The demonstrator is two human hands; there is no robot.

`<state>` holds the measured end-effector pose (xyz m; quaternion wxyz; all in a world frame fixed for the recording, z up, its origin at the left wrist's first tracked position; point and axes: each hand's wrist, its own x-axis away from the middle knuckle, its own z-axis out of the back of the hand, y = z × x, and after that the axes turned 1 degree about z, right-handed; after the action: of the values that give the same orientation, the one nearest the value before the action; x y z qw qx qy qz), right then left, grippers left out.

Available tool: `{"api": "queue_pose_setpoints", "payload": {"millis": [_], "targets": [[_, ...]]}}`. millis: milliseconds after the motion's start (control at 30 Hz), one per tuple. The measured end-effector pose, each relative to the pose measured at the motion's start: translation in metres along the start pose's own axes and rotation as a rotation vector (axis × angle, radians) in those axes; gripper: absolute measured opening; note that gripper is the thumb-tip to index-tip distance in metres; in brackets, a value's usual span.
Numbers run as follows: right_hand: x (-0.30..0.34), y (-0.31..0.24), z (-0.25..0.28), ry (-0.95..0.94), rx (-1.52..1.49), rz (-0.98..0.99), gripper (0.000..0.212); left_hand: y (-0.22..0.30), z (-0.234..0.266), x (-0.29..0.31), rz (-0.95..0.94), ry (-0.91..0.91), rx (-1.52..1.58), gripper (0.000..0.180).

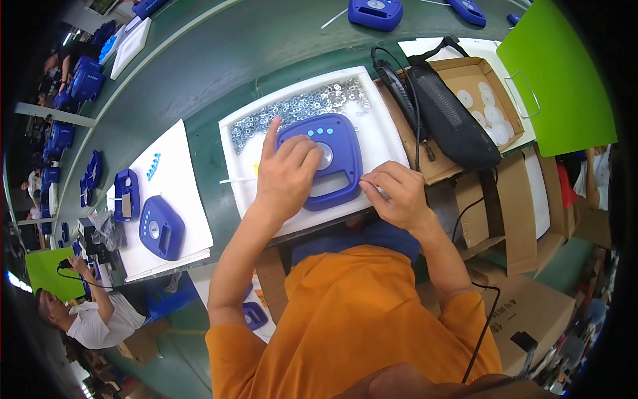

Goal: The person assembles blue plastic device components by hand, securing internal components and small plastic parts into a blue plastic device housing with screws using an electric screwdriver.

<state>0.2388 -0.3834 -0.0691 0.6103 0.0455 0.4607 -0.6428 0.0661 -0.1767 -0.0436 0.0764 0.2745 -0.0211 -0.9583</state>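
blue plastic housing w/ handle slot point(330, 163) lies flat on white foam tray point(385, 136), mid-bench. left hand point(286, 174) presses on it, fingers curled, index out toward the pile of small metal washers point(299, 106). right hand point(393, 194) pinched shut at tray's near edge; can't tell on what. looks like mid-assembly; next move likely needs fine placement. black driver point(399, 83) crowds the right; tray's near edge overhangs the lap.

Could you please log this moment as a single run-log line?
left hand: on blue shell, index finger up | right hand: at shell's edge, pinching something unclear | shell in white tray | washers at tray's back
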Motion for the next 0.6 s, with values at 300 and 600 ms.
{"api": "queue_pose_setpoints", "payload": {"millis": [300,600], "targets": [[0.002,0.003,-0.004,0.003,-0.002,0.004,0.009,0.001,0.003,0.001,-0.014,-0.013,-0.042,0.009],[-0.002,0.002,-0.005,-0.003,0.011,0.006,0.01,0.002,0.007,0.009,-0.01,-0.019,0.038,0.017]]}}
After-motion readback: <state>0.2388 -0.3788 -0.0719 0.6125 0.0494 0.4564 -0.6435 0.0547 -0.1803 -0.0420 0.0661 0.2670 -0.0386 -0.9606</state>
